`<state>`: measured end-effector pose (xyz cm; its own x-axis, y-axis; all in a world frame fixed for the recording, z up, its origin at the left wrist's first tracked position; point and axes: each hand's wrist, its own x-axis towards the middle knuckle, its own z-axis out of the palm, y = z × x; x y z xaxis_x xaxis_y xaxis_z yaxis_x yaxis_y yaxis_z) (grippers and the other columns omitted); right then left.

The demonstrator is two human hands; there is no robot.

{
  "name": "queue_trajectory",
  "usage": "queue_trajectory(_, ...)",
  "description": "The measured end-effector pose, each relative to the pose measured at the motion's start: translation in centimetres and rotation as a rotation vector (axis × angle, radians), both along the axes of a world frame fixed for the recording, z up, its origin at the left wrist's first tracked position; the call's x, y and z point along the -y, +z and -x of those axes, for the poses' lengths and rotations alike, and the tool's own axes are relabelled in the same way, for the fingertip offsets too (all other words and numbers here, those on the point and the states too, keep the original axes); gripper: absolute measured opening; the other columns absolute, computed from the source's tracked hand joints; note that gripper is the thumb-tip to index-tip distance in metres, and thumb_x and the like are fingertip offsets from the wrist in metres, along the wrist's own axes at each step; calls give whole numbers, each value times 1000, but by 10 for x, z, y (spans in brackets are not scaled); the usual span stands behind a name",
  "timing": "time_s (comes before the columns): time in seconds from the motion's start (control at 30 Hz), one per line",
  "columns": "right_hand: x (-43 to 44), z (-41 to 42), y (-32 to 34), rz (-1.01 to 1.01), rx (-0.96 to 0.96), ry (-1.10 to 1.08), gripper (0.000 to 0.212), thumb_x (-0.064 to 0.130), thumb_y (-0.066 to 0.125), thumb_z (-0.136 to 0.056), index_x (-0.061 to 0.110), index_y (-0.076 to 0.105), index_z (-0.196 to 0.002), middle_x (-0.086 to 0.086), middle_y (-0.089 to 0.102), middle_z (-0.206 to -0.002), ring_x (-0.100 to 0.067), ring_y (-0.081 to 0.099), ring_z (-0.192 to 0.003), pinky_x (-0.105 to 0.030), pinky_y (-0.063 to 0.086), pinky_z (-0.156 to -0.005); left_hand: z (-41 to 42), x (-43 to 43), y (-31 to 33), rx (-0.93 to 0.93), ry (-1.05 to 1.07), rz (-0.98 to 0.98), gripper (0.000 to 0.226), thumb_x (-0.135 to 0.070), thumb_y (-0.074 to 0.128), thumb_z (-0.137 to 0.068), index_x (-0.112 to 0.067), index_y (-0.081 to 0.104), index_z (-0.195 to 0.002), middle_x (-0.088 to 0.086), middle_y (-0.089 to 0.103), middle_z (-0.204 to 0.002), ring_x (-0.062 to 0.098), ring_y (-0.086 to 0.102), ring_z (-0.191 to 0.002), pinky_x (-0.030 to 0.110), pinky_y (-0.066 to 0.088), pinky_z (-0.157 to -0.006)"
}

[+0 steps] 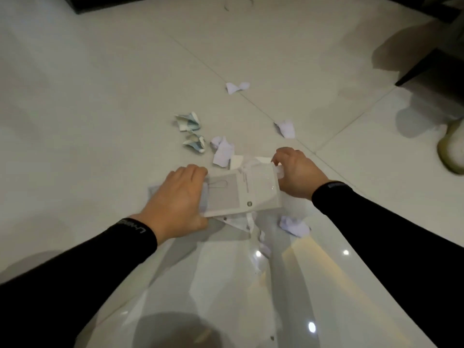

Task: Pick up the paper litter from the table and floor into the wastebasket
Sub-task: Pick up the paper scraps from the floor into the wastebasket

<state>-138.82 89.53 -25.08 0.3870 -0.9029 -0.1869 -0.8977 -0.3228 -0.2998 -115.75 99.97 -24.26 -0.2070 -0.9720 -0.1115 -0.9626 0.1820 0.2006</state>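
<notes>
Low over the pale tiled floor (100, 96), the left hand (175, 197) grips the left edge of a white printed card (248, 194), and the right hand (296, 172) pinches its upper right corner, so both hold it between them. Beyond it lie blue-tinted crumpled scraps (190, 129) and white torn pieces (222, 151), with another crumpled piece (293, 226) just below the right wrist.

We cannot read the print on the white card (241, 192); the left hand (175, 199) covers its near-left corner. Right of the card, a pale rounded object (452, 149) is cut off by the frame edge.
</notes>
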Motion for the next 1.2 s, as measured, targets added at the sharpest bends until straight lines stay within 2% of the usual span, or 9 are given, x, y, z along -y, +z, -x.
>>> queue_trajectory(0.1,28,-36,-6,45,-133,77,36,13,50,-86,10,53,-122,-11,39,-145,-29,37,-131,-39,35,-103,-15,-3,-1,58,99,-16,83,-38,68,-65,-14,29,-135,5,41,-132,25,40,-120,45,23,-110)
queue_trajectory(0.27,46,-74,-53,-100,-461,161,49,15,45,-90,6,35,-136,-20,16,-154,-33,11,-144,-49,20,-115,-28,-12,-19,45,210,-102,82,-38,66,-69,-15,26,-137,3,37,-134,23,36,-124,50,14,-114)
queue_trajectory(0.4,42,-70,-73,-55,-486,98,49,22,49,-85,5,35,-129,-15,41,-135,-32,39,-125,-49,34,-103,-28,-21,-30,-5,220,-136,78,-40,63,-70,-16,27,-135,2,39,-131,24,38,-120,51,19,-111)
queue_trajectory(0.67,43,-68,-10,23,-101,91,98,38,79,-61,15,26,-140,-18,50,-128,-35,52,-114,-42,43,-88,-55,-12,-5,-401,430,-5,91,-28,77,-56,-14,35,-135,4,44,-130,21,43,-117,20,32,-91)
queue_trajectory(0.73,44,-74,31,68,-19,104,95,41,80,-56,16,34,-135,-14,53,-126,-32,55,-109,-37,43,-82,-62,-7,17,-533,467,30,89,-32,76,-50,-19,40,-130,2,48,-126,19,49,-113,16,34,-84)
queue_trajectory(0.87,24,-93,117,-49,320,44,79,42,81,-53,22,51,-124,6,62,-109,-15,60,-91,-23,44,-68,-73,-7,84,-720,425,42,86,-33,68,-45,-26,44,-127,-3,60,-115,16,58,-109,39,52,-90)
queue_trajectory(0.97,-9,-120,166,-180,640,145,47,29,80,-57,34,63,-101,10,72,-93,-3,69,-79,-17,55,-61,-90,-19,142,-793,409,21,79,-20,71,-48,-27,48,-123,-6,64,-108,14,65,-100,27,58,-77)
queue_trajectory(1.1,-55,-171,211,-318,917,239,45,13,79,-65,23,65,-106,8,75,-92,-8,72,-82,-23,58,-64,-125,-66,200,-917,394,-23,56,6,72,-58,-30,60,-100,-3,70,-98,8,69,-82,20,57,-61)
queue_trajectory(1.2,-93,-216,235,-324,969,356,56,11,78,-67,23,58,-118,6,72,-103,-9,70,-92,-25,59,-73,-151,-115,224,-934,468,31,44,13,62,-69,-27,65,-87,-14,73,-81,1,68,-74,20,58,-63)
